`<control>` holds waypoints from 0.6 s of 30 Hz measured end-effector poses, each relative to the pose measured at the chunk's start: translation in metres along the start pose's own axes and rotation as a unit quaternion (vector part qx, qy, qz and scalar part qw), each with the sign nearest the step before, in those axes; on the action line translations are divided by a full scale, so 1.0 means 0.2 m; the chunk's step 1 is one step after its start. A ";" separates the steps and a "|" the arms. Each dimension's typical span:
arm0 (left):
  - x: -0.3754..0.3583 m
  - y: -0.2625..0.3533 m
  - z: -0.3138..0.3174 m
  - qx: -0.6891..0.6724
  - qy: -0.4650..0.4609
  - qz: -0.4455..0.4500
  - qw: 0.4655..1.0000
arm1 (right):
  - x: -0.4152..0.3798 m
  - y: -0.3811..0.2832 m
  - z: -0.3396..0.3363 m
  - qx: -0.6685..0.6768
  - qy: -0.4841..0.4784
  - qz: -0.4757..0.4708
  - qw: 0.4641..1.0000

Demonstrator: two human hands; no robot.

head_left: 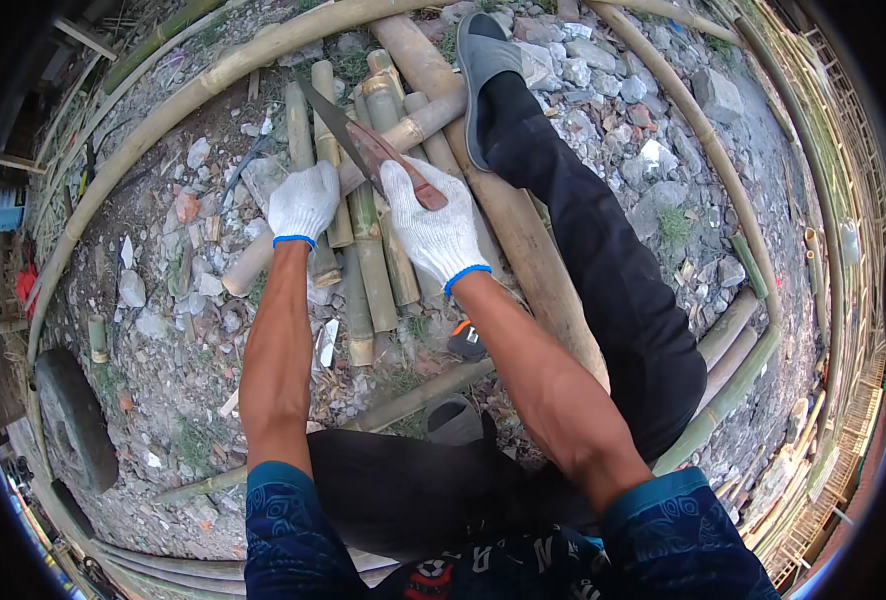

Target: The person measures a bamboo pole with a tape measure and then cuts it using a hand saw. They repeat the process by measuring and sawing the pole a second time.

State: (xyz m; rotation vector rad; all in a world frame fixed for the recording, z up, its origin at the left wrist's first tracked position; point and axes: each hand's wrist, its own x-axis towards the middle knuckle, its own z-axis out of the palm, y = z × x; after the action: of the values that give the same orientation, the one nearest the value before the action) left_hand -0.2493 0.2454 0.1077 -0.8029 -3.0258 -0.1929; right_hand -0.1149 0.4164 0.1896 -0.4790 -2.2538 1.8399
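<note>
My right hand (433, 220), in a white knit glove with a blue cuff, is closed round the wooden handle of a hand saw (338, 125). The blade points away to the upper left and crosses a bamboo pole (423, 124) lying diagonally. Just left of the blade, my left hand (303, 205), gloved the same way, grips that pole. Several cut bamboo pieces (370, 250) lie under it, roughly side by side. My fingertips are partly hidden on both hands.
A thick bamboo log (538, 250) runs beside my outstretched leg, my sandal (483, 75) against it. An orange-and-black tape measure (466, 340) lies near my right forearm. Rubble covers the ground. A tyre (73, 420) is at left; long bamboo poles (713, 140) curve round the edges.
</note>
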 end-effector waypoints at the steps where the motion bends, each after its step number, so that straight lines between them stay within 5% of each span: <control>1: 0.06 -0.03 -0.01 0.013 0.015 0.002 1.000 | -0.03 0.00 -0.03 -0.008 0.023 -0.016 1.000; 3: 0.09 -0.05 0.03 -0.001 0.013 -0.017 1.000 | -0.33 0.03 -0.11 -0.035 0.054 -0.037 0.997; 4: 0.09 -0.06 0.05 -0.009 0.013 -0.034 0.999 | -0.48 0.08 -0.17 0.101 0.030 -0.065 0.992; 6: 0.14 -0.04 0.02 -0.024 0.018 -0.018 0.999 | -0.61 0.06 -0.35 0.070 0.002 -0.065 0.995; 7: 0.06 -0.02 0.05 -0.029 -0.005 -0.002 1.000 | -0.71 -0.04 -0.41 -0.096 -0.008 -0.028 0.995; 8: 0.06 0.00 0.07 -0.001 -0.007 0.017 1.000 | -0.58 -0.03 -0.30 -0.047 0.021 0.026 0.998; 9: 0.04 0.02 0.08 -0.015 0.003 0.025 1.000 | -0.36 0.04 -0.15 -0.113 0.059 -0.061 0.990; 12: 0.08 -0.01 0.02 -0.010 -0.016 -0.021 1.000 | -0.01 -0.01 0.02 -0.060 0.023 -0.031 0.997; 18: 0.07 -0.03 0.09 -0.038 0.001 -0.007 0.999 | -0.74 0.03 -0.32 -0.008 0.019 -0.078 0.997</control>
State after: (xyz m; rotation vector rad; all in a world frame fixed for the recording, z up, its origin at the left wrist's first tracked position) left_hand -0.2646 0.2492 0.0904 -0.7866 -3.0389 -0.3115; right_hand 0.0461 0.4220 0.2047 -0.3273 -2.2141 1.7234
